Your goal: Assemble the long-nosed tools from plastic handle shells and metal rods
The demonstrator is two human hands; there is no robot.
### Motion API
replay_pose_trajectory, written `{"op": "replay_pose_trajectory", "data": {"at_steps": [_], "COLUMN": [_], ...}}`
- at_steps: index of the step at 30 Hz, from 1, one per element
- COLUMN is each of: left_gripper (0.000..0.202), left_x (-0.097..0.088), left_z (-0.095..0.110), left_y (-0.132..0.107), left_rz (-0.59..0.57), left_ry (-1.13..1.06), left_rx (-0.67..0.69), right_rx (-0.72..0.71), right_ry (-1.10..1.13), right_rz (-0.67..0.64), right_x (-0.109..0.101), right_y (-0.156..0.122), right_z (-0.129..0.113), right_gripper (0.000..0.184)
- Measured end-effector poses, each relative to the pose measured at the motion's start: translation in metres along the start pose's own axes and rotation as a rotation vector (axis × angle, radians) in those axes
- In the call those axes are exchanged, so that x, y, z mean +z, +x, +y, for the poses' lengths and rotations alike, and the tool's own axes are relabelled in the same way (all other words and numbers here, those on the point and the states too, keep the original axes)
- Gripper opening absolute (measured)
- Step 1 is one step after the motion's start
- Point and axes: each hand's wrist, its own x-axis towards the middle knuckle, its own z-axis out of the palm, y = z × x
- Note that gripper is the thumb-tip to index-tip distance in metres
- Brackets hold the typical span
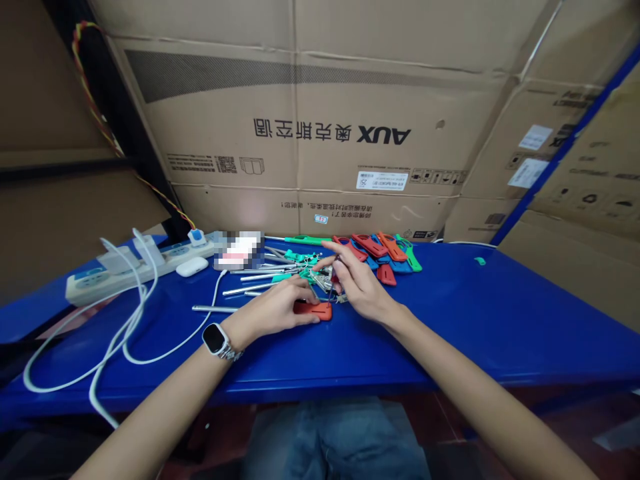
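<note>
Fingers [299,294] of the left hand [277,311] clamp a red handle [321,311], while the right hand [360,284] pinches small metal parts [325,276].

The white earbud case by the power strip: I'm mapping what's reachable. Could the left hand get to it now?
Probably yes: the left hand, now on a red handle, has only a flat white cable and thin metal rods between it and the earbud case.
</note>
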Motion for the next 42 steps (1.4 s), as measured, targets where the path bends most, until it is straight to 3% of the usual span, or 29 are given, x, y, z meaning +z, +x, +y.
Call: {"op": "replay_pose_trajectory", "data": {"at_steps": [3,7,9,15,19,30,35,37,39,42], "left_gripper": [0.026,0.025,0.025,0.028,0.03,0.029,0.03,0.029,0.029,0.027], "left_x": [0.0,0.0,0.0,0.0,0.0,0.001,0.001,0.001,0.001,0.001], "left_z": [0.0,0.001,0.001,0.001,0.0,0.001,0.001,0.001,0.001,0.001], "left_y": [0.0,0.001,0.001,0.001,0.001,0.001,0.001,0.001,0.0,0.0], "left_rz": [-0.012,-0.007,-0.001,-0.011,-0.018,-0.029,-0.047,-0.054,-0.055,-0.047], "left_ry": [0.015,0.012,0.01,0.011,0.016,0.034,0.059,0.067,0.071,0.087], "left_rx": [-0.02,0.007,0.018,-0.013,-0.02,-0.044,-0.065,-0.055,-0.046,-0.044], "right_rx": [0.056,0.116,0.124,0.117,0.158,0.177,0.197,0.172,0.14,0.118], "right_ry": [0.172,0.333,0.334,0.337,0.333,0.364,0.373,0.361,0.361,0.36], "right_rz": [0.01,0.153,0.177,0.047,0.118,0.265,0.255,0.249,0.185,0.062], "right_x": [0.006,0.016,0.018,0.007,0.001,0.015,0.017,0.016,0.013,0.008], "right_y": [0.006,0.011,0.01,0.003,0.006,0.018,0.01,0.004,-0.001,-0.006], "right_z": [0.0,0.0,0.0,-0.002,-0.003,0.0,0.0,-0.001,-0.001,0.001], "right_gripper": [0.034,0.027,0.028,0.04,0.037,0.045,0.047,0.04,0.031,0.033]}}
